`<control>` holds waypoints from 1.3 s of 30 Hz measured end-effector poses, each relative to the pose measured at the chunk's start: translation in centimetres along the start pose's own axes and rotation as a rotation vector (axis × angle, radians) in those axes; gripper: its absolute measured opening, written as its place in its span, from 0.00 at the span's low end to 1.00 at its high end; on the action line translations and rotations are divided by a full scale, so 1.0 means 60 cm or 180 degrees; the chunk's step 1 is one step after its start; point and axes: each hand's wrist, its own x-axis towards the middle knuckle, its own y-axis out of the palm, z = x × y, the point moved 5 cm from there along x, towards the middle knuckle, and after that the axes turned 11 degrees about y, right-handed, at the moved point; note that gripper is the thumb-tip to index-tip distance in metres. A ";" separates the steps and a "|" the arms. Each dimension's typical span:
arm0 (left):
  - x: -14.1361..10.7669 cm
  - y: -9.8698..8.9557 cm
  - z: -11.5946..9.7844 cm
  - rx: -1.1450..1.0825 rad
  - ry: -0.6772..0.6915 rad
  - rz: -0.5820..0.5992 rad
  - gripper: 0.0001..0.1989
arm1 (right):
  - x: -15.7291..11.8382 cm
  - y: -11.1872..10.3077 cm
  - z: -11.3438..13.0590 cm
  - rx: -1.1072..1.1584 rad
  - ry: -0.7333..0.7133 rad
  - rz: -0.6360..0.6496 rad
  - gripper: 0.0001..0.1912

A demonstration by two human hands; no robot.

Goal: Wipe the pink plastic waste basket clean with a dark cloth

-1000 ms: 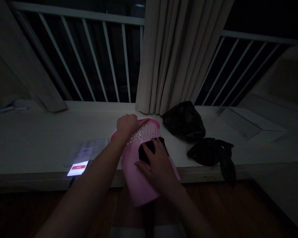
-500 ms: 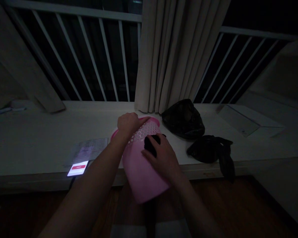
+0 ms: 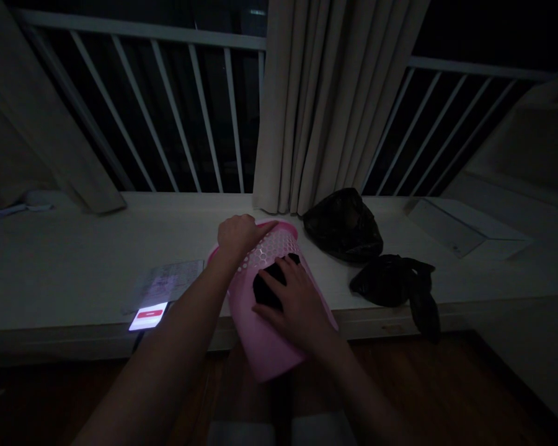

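Observation:
A pink wastebasket [image 3: 260, 347] with a honeycomb band of holes lies tilted over the ledge's front edge, its rim away from me and its base toward me. Closed on that far rim is my left hand [image 3: 238, 236], its thumb along the rim. My right hand [image 3: 300, 303] presses a black cloth [image 3: 267, 291] against the basket's outer side, fingers curved over it. Part of the cloth is hidden under the fingers.
On the pale ledge [image 3: 167, 229] a sheet of paper [image 3: 170, 279] and a lit phone [image 3: 149, 316] lie left. To the right are a black plastic bag [image 3: 344, 226], a smaller black bag [image 3: 390, 282] and a white box [image 3: 469, 226]. Behind stand a curtain [image 3: 325, 105] and railings [image 3: 204, 118].
My right hand has slid the black cloth left and slightly toward me across the basket's side. The left hand keeps its hold on the rim, and the basket has barely moved.

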 end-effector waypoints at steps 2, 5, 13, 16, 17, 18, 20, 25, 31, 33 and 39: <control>0.000 0.000 0.000 -0.0017 0.0030 -0.0033 0.49 | 0.001 -0.002 -0.012 -0.0012 0.0292 -0.0035 0.32; -0.001 0.001 0.000 -0.0035 0.0057 -0.0053 0.49 | -0.005 -0.001 -0.013 -0.0038 0.0392 -0.0008 0.35; 0.000 0.005 0.001 -0.0038 0.0036 -0.0098 0.48 | 0.011 -0.002 -0.018 -0.0026 0.0367 0.0040 0.31; -0.001 0.005 0.002 -0.0032 0.0027 -0.0110 0.49 | 0.009 -0.001 -0.023 -0.0034 0.0456 0.0031 0.33; -0.001 0.005 0.002 -0.0040 0.0032 -0.0100 0.49 | 0.006 0.000 -0.023 -0.0027 0.0443 0.0020 0.34; -0.001 0.006 0.002 -0.0052 0.0041 -0.0086 0.49 | 0.002 0.002 -0.021 -0.0014 0.0427 0.0012 0.34; 0.000 0.006 0.002 -0.0066 0.0058 -0.0069 0.49 | -0.001 0.003 -0.021 0.0013 0.0424 -0.0018 0.34; 0.002 0.006 -0.001 -0.0041 0.0038 -0.0049 0.48 | 0.017 0.005 -0.029 -0.0022 0.0536 -0.0091 0.34; -0.004 0.004 0.000 -0.0007 0.0068 -0.0072 0.49 | 0.001 0.007 -0.022 -0.0010 0.0460 -0.0189 0.34; -0.006 0.004 0.002 0.0005 0.0075 -0.0083 0.49 | -0.006 0.006 -0.015 0.0000 0.0446 -0.0186 0.33; -0.003 0.006 0.006 -0.0028 0.0071 -0.0086 0.48 | 0.010 0.002 0.004 -0.0184 0.0454 -0.0174 0.33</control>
